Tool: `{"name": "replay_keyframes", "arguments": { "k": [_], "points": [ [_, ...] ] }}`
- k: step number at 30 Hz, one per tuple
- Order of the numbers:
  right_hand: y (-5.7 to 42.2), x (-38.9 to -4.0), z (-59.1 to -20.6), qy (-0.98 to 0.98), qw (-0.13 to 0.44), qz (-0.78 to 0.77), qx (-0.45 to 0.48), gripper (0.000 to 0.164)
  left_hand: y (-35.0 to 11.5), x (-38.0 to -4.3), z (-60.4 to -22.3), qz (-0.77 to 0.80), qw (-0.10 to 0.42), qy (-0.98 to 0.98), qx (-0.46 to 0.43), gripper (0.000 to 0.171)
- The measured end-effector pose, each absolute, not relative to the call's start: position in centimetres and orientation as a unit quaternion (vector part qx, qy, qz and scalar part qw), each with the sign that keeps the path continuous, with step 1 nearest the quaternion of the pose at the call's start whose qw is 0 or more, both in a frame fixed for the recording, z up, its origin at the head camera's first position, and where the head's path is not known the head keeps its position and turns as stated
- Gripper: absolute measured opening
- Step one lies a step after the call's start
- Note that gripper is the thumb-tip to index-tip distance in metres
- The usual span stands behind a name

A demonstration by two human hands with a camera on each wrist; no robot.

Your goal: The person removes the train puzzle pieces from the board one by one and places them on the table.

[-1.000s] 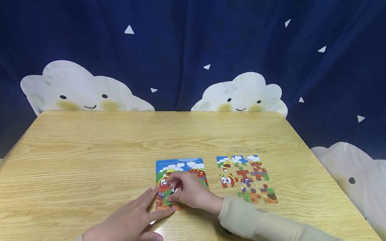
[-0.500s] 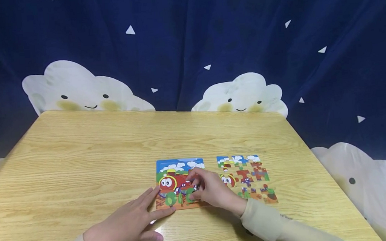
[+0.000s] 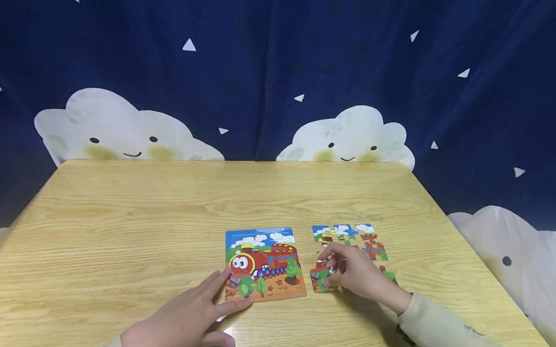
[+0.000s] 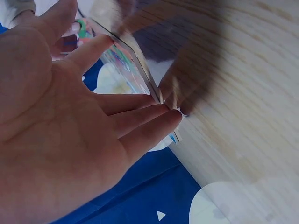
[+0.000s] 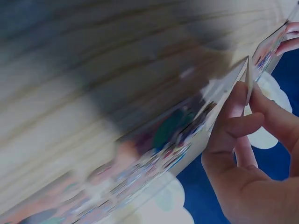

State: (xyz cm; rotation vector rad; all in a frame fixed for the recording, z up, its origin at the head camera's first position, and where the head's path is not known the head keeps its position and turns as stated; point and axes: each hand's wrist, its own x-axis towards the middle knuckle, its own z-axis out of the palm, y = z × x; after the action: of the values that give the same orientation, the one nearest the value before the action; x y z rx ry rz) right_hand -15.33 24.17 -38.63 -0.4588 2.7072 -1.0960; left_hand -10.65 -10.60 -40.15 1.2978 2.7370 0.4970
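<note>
In the head view a picture board (image 3: 280, 260) with a red train lies flat on the table. Spread, straight fingers of my left hand (image 3: 187, 325) touch its lower left edge; the left wrist view has these fingertips (image 4: 174, 116) against the board's rim. Right of the board, my right hand (image 3: 356, 271) pinches a jigsaw piece (image 3: 317, 283) with green and orange on it. Seen from the right wrist, that piece (image 5: 249, 79) is tilted up between thumb and finger. Loose jigsaw pieces (image 3: 374, 250) lie in rough rows beneath and behind this hand, which hides several of them.
The wooden table (image 3: 139, 222) reaches back to a dark blue curtain (image 3: 230, 63) printed with white clouds and triangles. Its right edge slopes away beyond the loose pieces.
My right hand has moved right, from over the board to the loose pieces, carrying the jigsaw piece. The train picture is now uncovered. The left hand has stayed at the board's edge.
</note>
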Motion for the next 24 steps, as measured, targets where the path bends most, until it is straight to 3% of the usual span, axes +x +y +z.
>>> {"name": "replay_keyframes", "arguments": {
  "k": [15, 24],
  "points": [
    [26.0, -14.2, -39.1, 0.946, 0.016, -0.284, -0.154, 0.03, -10.6, -10.6, -40.2, 0.162, 0.043, 0.892, 0.419, 0.066],
    [25.9, -14.2, -39.3, 0.946, 0.012, -0.287, -0.152, 0.03, -10.6, -10.8, -40.1, 0.155, 0.041, 0.893, 0.421, 0.066]
  ]
}}
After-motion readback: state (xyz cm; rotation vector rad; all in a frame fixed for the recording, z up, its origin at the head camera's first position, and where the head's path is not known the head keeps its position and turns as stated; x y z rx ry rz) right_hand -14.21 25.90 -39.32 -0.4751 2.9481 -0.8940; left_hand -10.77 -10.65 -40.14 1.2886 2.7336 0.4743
